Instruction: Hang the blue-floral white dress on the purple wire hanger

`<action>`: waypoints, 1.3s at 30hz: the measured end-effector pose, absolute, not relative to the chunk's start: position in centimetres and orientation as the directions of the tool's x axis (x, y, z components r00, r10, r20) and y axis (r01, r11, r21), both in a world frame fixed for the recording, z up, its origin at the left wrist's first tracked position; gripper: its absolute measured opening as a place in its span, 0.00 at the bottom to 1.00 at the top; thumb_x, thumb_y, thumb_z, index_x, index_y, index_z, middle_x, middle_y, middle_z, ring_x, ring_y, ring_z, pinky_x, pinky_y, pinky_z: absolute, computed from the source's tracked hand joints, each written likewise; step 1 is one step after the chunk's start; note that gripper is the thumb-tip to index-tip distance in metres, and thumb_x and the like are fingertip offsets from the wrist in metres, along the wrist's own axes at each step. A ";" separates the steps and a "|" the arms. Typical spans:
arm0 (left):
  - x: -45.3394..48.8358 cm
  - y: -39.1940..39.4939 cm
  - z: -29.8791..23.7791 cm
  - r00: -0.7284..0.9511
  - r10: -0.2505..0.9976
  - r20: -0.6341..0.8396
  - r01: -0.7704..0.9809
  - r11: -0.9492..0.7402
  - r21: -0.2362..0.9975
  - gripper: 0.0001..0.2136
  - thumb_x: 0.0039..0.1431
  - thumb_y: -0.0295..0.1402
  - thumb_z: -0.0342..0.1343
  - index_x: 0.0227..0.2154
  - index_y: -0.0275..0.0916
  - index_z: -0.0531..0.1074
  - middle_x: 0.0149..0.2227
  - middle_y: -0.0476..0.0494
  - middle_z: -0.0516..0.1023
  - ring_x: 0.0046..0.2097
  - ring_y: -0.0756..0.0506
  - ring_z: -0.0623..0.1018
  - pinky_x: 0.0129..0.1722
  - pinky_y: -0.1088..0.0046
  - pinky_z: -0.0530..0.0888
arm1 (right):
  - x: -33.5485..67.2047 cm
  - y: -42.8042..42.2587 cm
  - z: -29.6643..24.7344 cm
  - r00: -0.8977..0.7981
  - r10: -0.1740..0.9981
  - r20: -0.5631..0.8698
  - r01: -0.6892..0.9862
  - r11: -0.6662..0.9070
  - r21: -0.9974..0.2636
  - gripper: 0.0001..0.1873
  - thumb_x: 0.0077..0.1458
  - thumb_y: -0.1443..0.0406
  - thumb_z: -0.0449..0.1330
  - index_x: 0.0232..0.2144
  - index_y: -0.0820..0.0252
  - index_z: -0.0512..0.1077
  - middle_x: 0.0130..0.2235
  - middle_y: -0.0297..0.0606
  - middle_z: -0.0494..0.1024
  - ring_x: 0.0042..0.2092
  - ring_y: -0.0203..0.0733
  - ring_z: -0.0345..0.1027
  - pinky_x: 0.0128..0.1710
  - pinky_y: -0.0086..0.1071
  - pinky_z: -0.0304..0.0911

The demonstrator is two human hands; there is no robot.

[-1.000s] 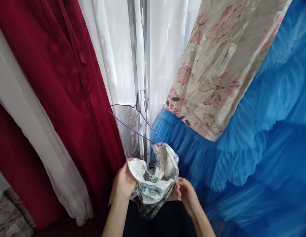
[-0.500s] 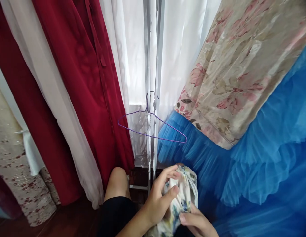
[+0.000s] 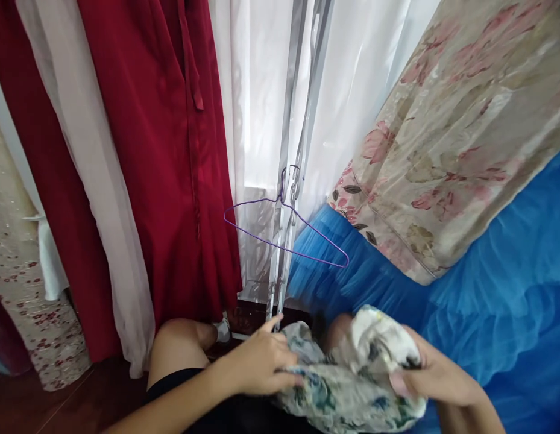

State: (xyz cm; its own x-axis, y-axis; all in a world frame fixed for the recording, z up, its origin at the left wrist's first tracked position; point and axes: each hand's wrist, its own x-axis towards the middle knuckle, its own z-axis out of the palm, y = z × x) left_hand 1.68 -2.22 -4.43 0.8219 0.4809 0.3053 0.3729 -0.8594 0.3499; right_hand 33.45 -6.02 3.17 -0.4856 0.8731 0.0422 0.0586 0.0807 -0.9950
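A crumpled white floral garment (image 3: 347, 392), patterned in green, blue and yellow, lies bunched over my lap. My right hand (image 3: 431, 374) grips its right end between thumb and fingers, lifting a rolled fold. At its left edge, my left hand (image 3: 264, 361) pinches the fabric between the thumb and curled fingers, with the index finger pointing outward. Which kind of garment it is, I cannot tell, as it is bunched and somewhat blurred. Just beyond my hands, a purple wire hanger (image 3: 286, 247) hangs bare on a metal rack post (image 3: 291, 108).
Long red gowns (image 3: 171, 181) and a pale sheer cloth (image 3: 108, 199) hang on the left. To the right hang a beige floral dress (image 3: 433, 157) and a ruffled blue tulle skirt (image 3: 501, 313). White curtains (image 3: 261, 90) are behind the post. My bent knee (image 3: 184, 343) is at lower left.
My hands have moved apart, left hand to the left and right hand to the right, spreading the garment between them. My view has shifted slightly, and my knees are wider apart.
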 end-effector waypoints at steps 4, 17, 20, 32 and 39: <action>-1.5 1.7 0.4 0.706 0.610 0.360 0.552 -0.792 0.262 0.16 0.63 0.46 0.59 0.24 0.40 0.74 0.26 0.50 0.77 0.37 0.46 0.77 0.66 0.52 0.56 | 35.2 -0.2 6.5 -0.188 0.973 0.138 -0.002 0.140 -0.990 0.13 0.35 0.62 0.73 0.26 0.61 0.78 0.24 0.38 0.78 0.23 0.43 0.70 0.23 0.31 0.67; -15.1 6.0 4.8 0.374 0.756 0.537 0.816 -0.543 0.196 0.14 0.65 0.36 0.49 0.39 0.48 0.81 0.44 0.49 0.83 0.48 0.42 0.79 0.69 0.48 0.44 | 25.3 12.9 10.6 -0.346 0.905 0.248 -0.068 0.240 -0.968 0.18 0.39 0.65 0.74 0.36 0.64 0.78 0.34 0.39 0.83 0.35 0.43 0.76 0.38 0.32 0.69; -17.0 6.7 4.6 0.354 0.808 0.471 0.860 -0.479 0.177 0.14 0.65 0.39 0.49 0.39 0.48 0.81 0.46 0.48 0.83 0.54 0.39 0.77 0.69 0.45 0.41 | 24.6 12.4 10.3 -0.351 0.904 0.244 -0.076 0.232 -0.970 0.21 0.40 0.64 0.74 0.38 0.63 0.77 0.37 0.39 0.83 0.37 0.43 0.76 0.40 0.33 0.70; -16.3 16.5 4.4 0.325 0.882 0.340 0.769 -0.456 0.448 0.09 0.55 0.33 0.52 0.31 0.40 0.77 0.35 0.45 0.82 0.38 0.41 0.78 0.41 0.69 0.70 | 24.8 10.5 11.8 -0.331 0.924 0.190 -0.129 0.155 -0.979 0.15 0.41 0.60 0.74 0.30 0.63 0.79 0.26 0.35 0.81 0.25 0.38 0.72 0.27 0.30 0.64; -14.2 21.9 8.7 0.113 0.857 0.504 0.757 -0.403 0.515 0.13 0.50 0.26 0.50 0.36 0.37 0.76 0.41 0.40 0.82 0.42 0.41 0.77 0.45 0.68 0.69 | 25.1 11.7 11.9 -0.308 0.930 0.199 -0.098 0.177 -0.979 0.14 0.40 0.61 0.74 0.28 0.64 0.79 0.28 0.36 0.82 0.27 0.39 0.73 0.30 0.30 0.65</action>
